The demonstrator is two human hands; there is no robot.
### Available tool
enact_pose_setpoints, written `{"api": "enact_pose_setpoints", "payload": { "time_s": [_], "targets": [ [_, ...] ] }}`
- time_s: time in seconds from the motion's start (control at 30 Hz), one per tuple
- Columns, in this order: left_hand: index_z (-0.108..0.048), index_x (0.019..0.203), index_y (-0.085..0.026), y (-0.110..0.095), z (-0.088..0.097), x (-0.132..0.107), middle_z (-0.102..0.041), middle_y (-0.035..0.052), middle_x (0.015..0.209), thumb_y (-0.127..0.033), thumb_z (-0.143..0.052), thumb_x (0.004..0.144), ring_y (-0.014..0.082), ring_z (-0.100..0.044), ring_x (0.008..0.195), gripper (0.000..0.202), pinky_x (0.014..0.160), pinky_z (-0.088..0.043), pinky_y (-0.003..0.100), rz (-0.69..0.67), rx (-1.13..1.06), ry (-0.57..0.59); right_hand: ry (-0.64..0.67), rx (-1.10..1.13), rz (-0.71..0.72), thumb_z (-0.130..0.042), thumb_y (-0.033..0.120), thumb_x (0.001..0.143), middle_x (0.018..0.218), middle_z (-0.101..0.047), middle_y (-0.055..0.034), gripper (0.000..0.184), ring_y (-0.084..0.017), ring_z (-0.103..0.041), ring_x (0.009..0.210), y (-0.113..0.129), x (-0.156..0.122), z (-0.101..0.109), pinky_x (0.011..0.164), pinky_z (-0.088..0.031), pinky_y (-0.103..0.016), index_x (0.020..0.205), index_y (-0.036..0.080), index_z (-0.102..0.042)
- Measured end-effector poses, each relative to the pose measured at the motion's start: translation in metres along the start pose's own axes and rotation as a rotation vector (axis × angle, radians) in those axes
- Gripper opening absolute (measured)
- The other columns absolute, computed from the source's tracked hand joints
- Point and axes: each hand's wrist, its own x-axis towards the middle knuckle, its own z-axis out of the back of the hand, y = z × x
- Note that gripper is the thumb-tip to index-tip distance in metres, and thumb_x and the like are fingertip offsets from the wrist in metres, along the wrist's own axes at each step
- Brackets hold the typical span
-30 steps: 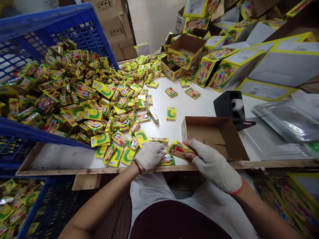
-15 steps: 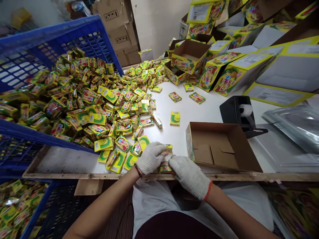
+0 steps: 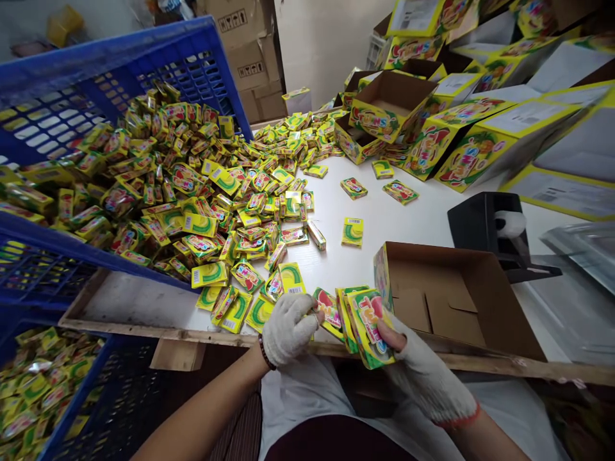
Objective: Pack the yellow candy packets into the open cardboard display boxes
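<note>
Right fingers [image 3: 392,337] grasp several small packs [image 3: 368,320].
Left fingers [image 3: 302,310] are curled beside these; their hold I cannot tell. An open box [image 3: 444,272] stands just beyond right fingers.

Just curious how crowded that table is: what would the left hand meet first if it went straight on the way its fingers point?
Probably the small box just ahead of the left hand, though depth leaves it unclear whether they touch.
</note>
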Motion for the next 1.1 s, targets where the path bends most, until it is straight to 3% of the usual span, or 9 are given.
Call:
{"api": "enact_pose_setpoints", "payload": {
  "time_s": [0.1,0.27,0.4,0.47,0.6,0.7,0.8,0.9,1.1],
  "targets": [
    [-0.065,0.103,-0.025,-0.008,-0.001,-0.010,-0.067,0.0081,0.105,-0.012,-0.050,0.091,0.0192,-0.061,0.097,0.023,0.082,-0.052,0.034,0.112,-0.052,0.146,0.012,-0.047,-0.007,-0.065,0.060,0.079,0.107,-0.073,-0.0123,0.055,-0.029,-0.069,0.098,-0.004,0.009,-0.003,0.089,-0.055,-0.044,0.116,0.019,-0.063],
    [-0.055,0.132,-0.022,0.030,0.005,0.012,-0.057,0.0152,0.134,-0.017,-0.055,0.084,0.0297,-0.052,0.126,0.048,0.106,-0.044,0.048,0.555,-0.029,0.389,-0.248,-0.758,0.195,-0.067,0.050,0.078,0.108,-0.072,-0.0111,0.046,-0.028,-0.070,0.094,-0.010,0.012,0.009,0.084,-0.058,-0.041,0.112,0.019,-0.058],
    [-0.056,0.130,-0.017,0.067,0.015,0.045,-0.057,0.0201,0.134,-0.041,-0.080,0.066,0.0399,-0.050,0.126,0.073,0.107,-0.036,0.058,0.399,0.029,0.722,-0.251,-1.174,0.273,-0.062,0.034,0.080,0.121,-0.068,-0.0149,0.039,-0.029,-0.068,0.104,-0.022,0.018,0.010,0.086,-0.056,-0.040,0.116,0.019,-0.058],
    [-0.064,0.112,-0.018,0.076,0.016,0.055,-0.066,0.0155,0.114,-0.036,-0.079,0.067,0.0360,-0.058,0.112,0.051,0.106,-0.036,0.055,0.363,-0.007,0.821,-0.246,-1.260,0.267,-0.063,0.032,0.080,0.121,-0.068,-0.0151,0.035,-0.029,-0.068,0.103,-0.026,0.023,0.010,0.084,-0.056,-0.038,0.113,0.019,-0.060],
    [-0.063,0.093,-0.020,0.080,0.012,0.062,-0.067,0.0083,0.093,-0.026,-0.055,0.087,0.0250,-0.062,0.094,0.012,0.095,-0.045,0.041,0.511,-0.092,0.690,-0.217,-0.945,0.080,-0.068,0.043,0.079,0.105,-0.072,-0.0114,0.041,-0.026,-0.070,0.089,-0.026,0.025,0.013,0.078,-0.057,-0.038,0.111,0.019,-0.058],
    [-0.061,0.099,-0.020,0.064,0.000,0.062,-0.065,0.0070,0.098,-0.035,-0.048,0.092,0.0212,-0.060,0.093,0.021,0.087,-0.049,0.035,0.805,-0.346,0.289,-0.177,-0.368,0.076,-0.066,0.058,0.079,0.115,-0.071,-0.0125,0.054,-0.028,-0.069,0.103,-0.022,0.023,0.005,0.089,-0.056,-0.043,0.117,0.020,-0.056],
    [-0.057,0.111,-0.019,0.030,-0.017,0.057,-0.066,0.0053,0.100,-0.048,-0.053,0.089,0.0172,-0.062,0.083,0.037,0.076,-0.052,0.031,1.119,-0.929,0.000,-0.104,0.017,0.122,-0.055,0.068,0.083,0.122,-0.069,-0.0099,0.059,-0.028,-0.066,0.111,-0.018,0.028,-0.013,0.099,-0.052,-0.048,0.125,0.026,-0.057],
    [-0.058,0.111,-0.019,-0.005,-0.021,0.043,-0.068,0.0053,0.097,-0.052,-0.057,0.086,0.0189,-0.063,0.085,0.042,0.078,-0.053,0.033,1.125,-1.158,0.113,-0.123,0.107,0.172,-0.058,0.067,0.080,0.122,-0.069,-0.0088,0.062,-0.030,-0.064,0.114,-0.013,0.038,-0.025,0.101,-0.051,-0.053,0.129,0.029,-0.057],
    [-0.061,0.109,-0.020,-0.027,0.003,0.006,-0.063,0.0107,0.109,-0.047,-0.059,0.085,0.0286,-0.059,0.106,0.036,0.095,-0.048,0.044,0.934,-0.360,0.398,-0.144,-0.436,0.275,-0.075,0.050,0.070,0.109,-0.068,-0.0092,0.057,-0.027,-0.067,0.094,0.006,0.035,-0.011,0.083,-0.057,-0.043,0.115,0.023,-0.053]
  ]
}}
